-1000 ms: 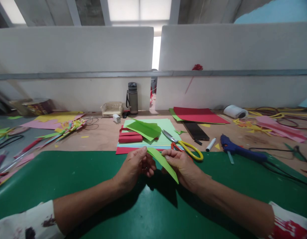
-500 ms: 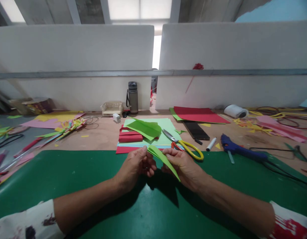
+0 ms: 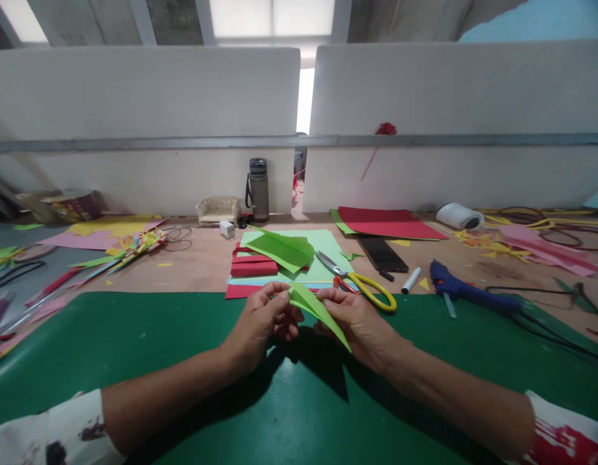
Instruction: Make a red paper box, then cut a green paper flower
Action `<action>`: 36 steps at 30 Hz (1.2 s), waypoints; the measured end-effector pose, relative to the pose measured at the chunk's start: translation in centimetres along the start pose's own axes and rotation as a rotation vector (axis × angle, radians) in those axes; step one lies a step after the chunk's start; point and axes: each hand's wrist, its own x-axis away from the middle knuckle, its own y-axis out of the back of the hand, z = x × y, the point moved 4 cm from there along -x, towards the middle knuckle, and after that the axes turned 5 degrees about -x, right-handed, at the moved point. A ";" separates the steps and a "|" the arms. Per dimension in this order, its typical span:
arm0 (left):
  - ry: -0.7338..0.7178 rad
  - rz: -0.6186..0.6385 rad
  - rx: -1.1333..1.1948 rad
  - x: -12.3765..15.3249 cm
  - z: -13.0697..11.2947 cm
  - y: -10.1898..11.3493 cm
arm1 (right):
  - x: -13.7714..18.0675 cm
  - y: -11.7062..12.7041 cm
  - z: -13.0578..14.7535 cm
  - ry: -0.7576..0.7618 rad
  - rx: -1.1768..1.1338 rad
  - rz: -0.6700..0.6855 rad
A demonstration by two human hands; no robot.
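A folded light-green paper piece (image 3: pixel 317 311) with a long pointed end is held between both hands just above the dark green mat (image 3: pixel 134 336). My left hand (image 3: pixel 261 326) pinches its near-left end with thumb and fingers curled. On its right side my right hand (image 3: pixel 357 323) grips it, fingers closed under the fold. The point of the paper slants down toward the right wrist.
Behind the hands lie a stack of green and red paper sheets (image 3: pixel 289 258), yellow-handled scissors (image 3: pixel 364 287), a white marker (image 3: pixel 410 281) and a blue glue gun (image 3: pixel 461 290). A grey bottle (image 3: pixel 259 190) stands by the white partition. Paper scraps (image 3: pixel 119 248) litter the left side.
The green paper piece has opened a little at its upper end, and my left thumb has lifted from it. Both hands stay in nearly the same place.
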 end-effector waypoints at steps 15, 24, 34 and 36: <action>-0.089 -0.033 -0.149 -0.3 -0.4 0.2 | -0.1 -0.2 -0.1 -0.039 0.006 0.040; -0.074 -0.008 -0.066 -0.5 -0.3 0.4 | -0.3 0.3 -0.5 -0.027 0.021 0.015; -0.038 -0.036 -0.068 -0.5 -0.3 0.3 | -0.3 0.2 -0.5 -0.037 0.033 0.013; -0.040 -0.033 -0.071 -0.5 -0.2 0.4 | -0.2 0.2 -0.5 -0.043 0.038 0.005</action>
